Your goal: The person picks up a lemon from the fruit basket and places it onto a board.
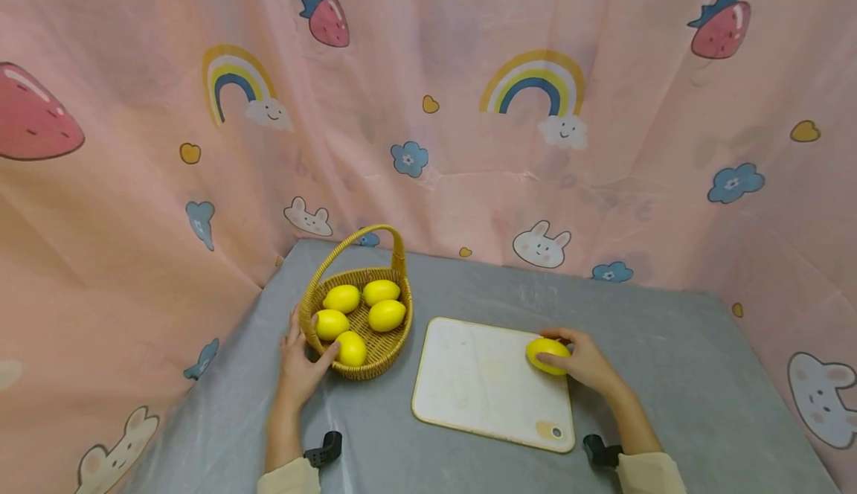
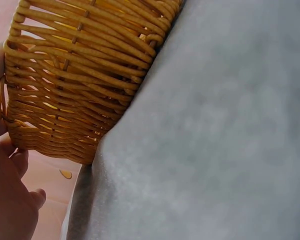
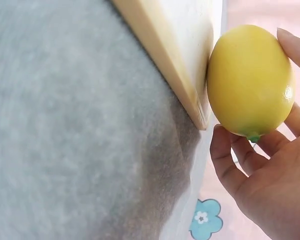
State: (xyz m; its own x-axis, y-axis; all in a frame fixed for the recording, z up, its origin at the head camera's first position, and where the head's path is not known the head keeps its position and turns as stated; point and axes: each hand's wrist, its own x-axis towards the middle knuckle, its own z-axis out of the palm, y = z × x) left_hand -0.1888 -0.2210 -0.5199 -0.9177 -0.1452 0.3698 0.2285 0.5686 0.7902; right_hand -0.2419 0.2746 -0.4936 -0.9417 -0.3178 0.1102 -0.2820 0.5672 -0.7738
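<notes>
At the right end of a white cutting board point(image 1: 489, 382), my right hand point(image 1: 589, 364) holds a yellow lemon point(image 1: 547, 355) between thumb and fingers. In the right wrist view the lemon point(image 3: 251, 80) shows a small green stem end and sits right against the board's face. My left hand point(image 1: 301, 367) grips the left side of a woven basket point(image 1: 387, 358), thumb over the rim and fingers outside the wall. Several lemons point(image 1: 387, 315) lie inside the basket. From the left wrist, the basket's wall point(image 2: 75, 85) hides most of them, and only part of the hand point(image 2: 10, 195) shows.
Grey cloth covers the table point(image 1: 669, 353). A pink printed curtain point(image 1: 455, 137) hangs behind it and along both sides. The basket's tall arched handle point(image 1: 348, 239) rises above the lemons. Black wrist devices point(image 1: 324, 449) are worn near both sleeves.
</notes>
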